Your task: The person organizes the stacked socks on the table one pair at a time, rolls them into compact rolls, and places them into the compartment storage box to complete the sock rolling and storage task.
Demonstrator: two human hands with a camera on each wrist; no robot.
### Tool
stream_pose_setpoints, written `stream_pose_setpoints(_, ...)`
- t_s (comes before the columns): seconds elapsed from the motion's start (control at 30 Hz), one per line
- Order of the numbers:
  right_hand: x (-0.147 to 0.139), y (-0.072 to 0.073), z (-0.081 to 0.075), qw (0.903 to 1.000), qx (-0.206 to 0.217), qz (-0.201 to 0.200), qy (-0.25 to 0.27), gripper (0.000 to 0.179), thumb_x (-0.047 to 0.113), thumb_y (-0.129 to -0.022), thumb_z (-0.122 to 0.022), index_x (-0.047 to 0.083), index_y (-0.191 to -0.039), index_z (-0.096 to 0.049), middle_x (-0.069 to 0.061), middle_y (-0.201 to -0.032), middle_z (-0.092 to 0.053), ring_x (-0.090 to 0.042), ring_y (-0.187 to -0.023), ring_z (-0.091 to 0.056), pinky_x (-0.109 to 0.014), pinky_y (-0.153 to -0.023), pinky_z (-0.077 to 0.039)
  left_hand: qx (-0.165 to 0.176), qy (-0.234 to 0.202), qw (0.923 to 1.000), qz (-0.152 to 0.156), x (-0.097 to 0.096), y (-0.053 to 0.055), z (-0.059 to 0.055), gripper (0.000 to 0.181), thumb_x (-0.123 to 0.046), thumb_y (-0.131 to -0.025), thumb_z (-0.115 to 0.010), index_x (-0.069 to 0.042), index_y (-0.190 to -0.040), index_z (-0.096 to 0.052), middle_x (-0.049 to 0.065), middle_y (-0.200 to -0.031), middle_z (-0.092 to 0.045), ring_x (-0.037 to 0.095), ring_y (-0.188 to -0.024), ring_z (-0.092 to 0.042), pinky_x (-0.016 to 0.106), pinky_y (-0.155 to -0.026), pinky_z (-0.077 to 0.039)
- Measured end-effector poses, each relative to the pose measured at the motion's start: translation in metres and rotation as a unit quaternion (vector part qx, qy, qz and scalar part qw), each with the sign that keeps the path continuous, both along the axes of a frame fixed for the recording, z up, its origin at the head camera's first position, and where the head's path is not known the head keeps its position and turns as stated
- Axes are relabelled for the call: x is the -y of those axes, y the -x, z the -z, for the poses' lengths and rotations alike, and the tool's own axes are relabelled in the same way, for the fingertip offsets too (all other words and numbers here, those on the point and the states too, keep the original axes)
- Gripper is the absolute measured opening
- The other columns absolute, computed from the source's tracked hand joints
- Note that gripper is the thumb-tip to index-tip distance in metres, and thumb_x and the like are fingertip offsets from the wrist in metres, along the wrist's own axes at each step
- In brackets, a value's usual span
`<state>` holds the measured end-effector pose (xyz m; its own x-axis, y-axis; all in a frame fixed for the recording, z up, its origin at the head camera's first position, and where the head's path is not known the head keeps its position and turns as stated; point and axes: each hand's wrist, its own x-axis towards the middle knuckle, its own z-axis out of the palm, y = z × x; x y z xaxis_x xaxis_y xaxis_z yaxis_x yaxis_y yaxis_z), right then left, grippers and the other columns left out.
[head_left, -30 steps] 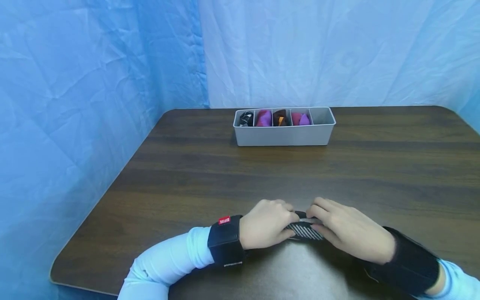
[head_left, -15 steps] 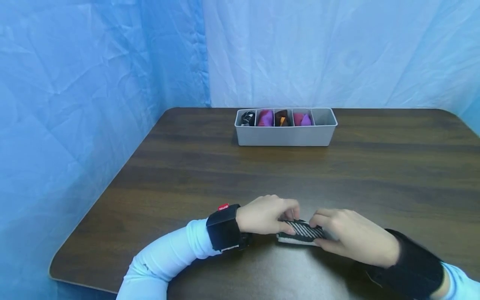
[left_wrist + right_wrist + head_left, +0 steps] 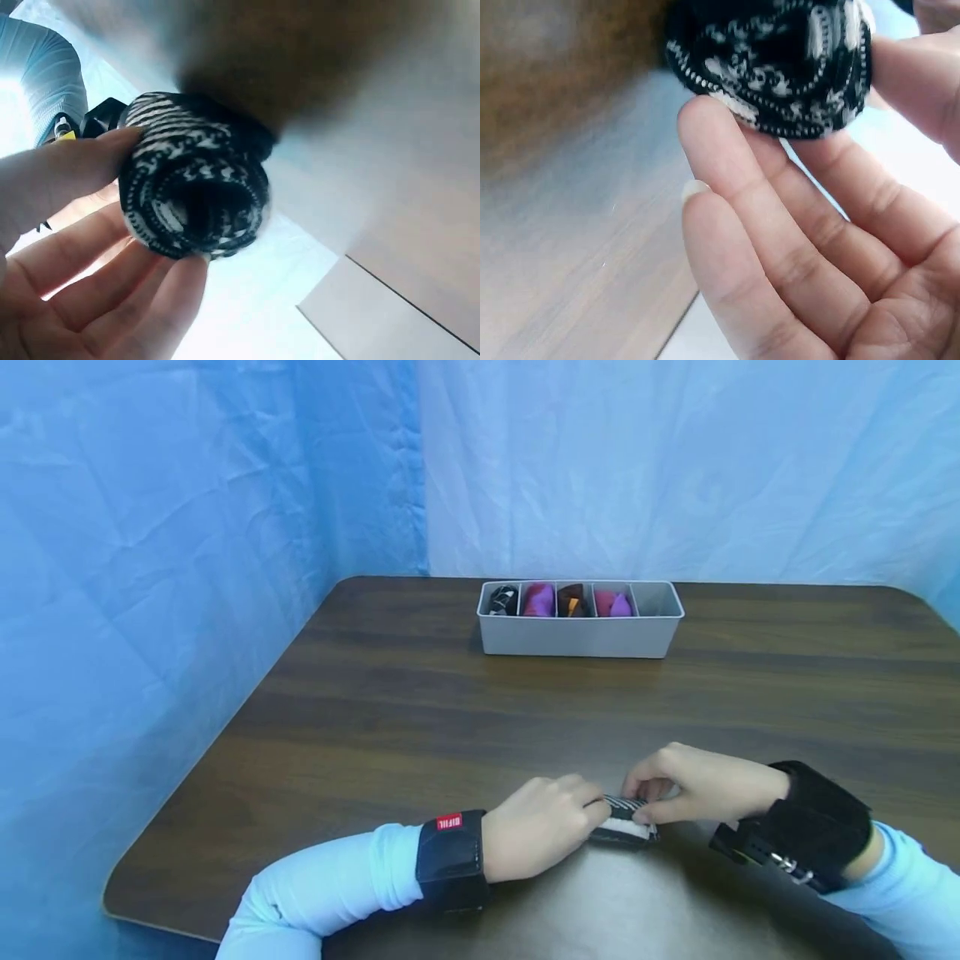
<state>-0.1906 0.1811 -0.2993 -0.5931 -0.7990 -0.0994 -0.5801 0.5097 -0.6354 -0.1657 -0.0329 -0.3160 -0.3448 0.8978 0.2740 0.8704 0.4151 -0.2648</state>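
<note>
Between both hands is a rolled-up knit sock point(image 3: 624, 828), black with white stripes and small patterns, low over the near part of the table. My left hand point(image 3: 542, 827) holds its left end; in the left wrist view, the thumb lies on the striped side of the rolled sock point(image 3: 196, 176) and the fingertips support it underneath. My right hand point(image 3: 693, 783) pinches the other end. Seen from the right wrist, the thumb is at one side of the sock roll point(image 3: 780, 75), with fingers below and two fingertips reaching past it. Spiralled layers show at both ends.
At the table's point(image 3: 375, 693) far side stands a long grey divided box point(image 3: 581, 637). Four of its compartments contain rolled fabric pieces, black, purple, brown and pink-purple; the rightmost shows its bare inside. Blue sheeting point(image 3: 187, 527) hangs behind and to the left.
The sock has turned in the hands, so a pale band now faces the front. My left hand dipped forward over it again; my right hand rose and turned, its wrist now higher.
</note>
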Motion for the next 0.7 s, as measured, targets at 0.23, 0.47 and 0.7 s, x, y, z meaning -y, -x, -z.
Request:
stream_pose_setpoints(0.23,0.01,-0.018,-0.001,0.9658,-0.245,0.072,-0.045,0.021,0.025,-0.074,-0.064,0.014,-0.091,-0.061,0.011,-0.081,-0.054,0.003,-0.068,-0.049,-0.019,-0.059,-0.045,0.121,0.061,0.9898,-0.045,-0.012,0.018,-0.017,0.011,-0.015,-0.076,-0.059,-0.016,-0.086,-0.062,-0.008,-0.076,-0.06,0.003,-0.067,-0.054,0.014,-0.054,-0.042)
stream_pose_setpoints(0.47,0.024,-0.026,0.004,0.926,-0.366,0.066,-0.065,0.034,0.02,-0.057,-0.076,0.012,-0.085,-0.058,0.008,-0.076,-0.051,0.0,-0.065,-0.046,-0.019,-0.056,-0.043,0.238,0.071,0.9655,-0.08,-0.014,0.036,-0.026,0.016,-0.015,-0.078,-0.058,-0.015,-0.093,-0.063,-0.007,-0.076,-0.06,0.003,-0.062,-0.05,0.012,-0.056,-0.039)
stream_pose_setpoints(0.7,0.021,-0.014,-0.001,0.9533,-0.284,0.05,-0.089,0.021,0.012,-0.063,-0.072,0.014,-0.08,-0.059,0.01,-0.072,-0.052,0.0,-0.062,-0.045,-0.019,-0.054,-0.04,0.1,0.079,0.9878,-0.088,-0.011,0.021,-0.02,0.024,-0.025,-0.076,-0.063,-0.018,-0.099,-0.06,-0.006,-0.086,-0.059,0.005,-0.076,-0.055,0.016,-0.063,-0.045)
